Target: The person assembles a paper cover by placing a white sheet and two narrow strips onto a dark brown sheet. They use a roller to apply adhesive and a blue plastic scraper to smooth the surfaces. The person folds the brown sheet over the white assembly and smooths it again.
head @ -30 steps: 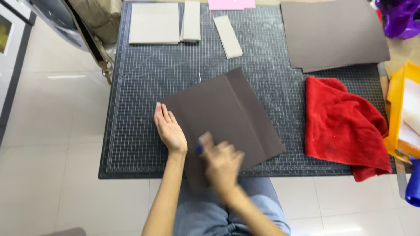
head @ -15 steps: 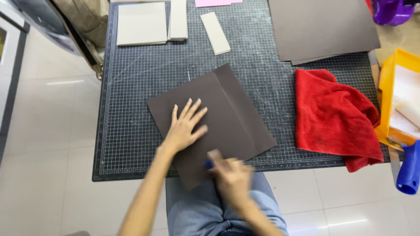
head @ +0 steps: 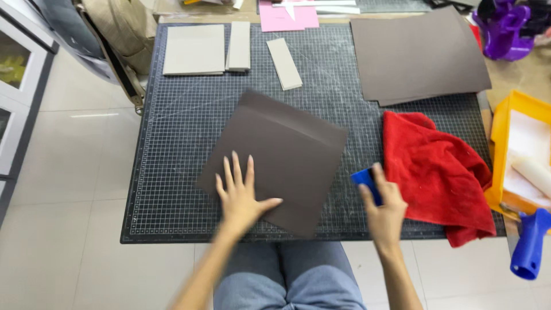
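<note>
Pressing flat with fingers spread, the left hand (head: 241,195) pins the dark brown sheet (head: 275,155) on the cutting mat (head: 172,143) so it cannot slide. The right hand (head: 385,204), beside it, is closed around a small blue scraper (head: 365,182). The sheet lies mid-mat, turned askew, with one straight crease.

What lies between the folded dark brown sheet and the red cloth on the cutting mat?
In the head view, the right hand holding a small blue scraper sits between the dark brown sheet and the red cloth.

Folded sheet (head: 281,155) on the cutting mat (head: 172,172) — towel (head: 436,172) to its right.
</note>
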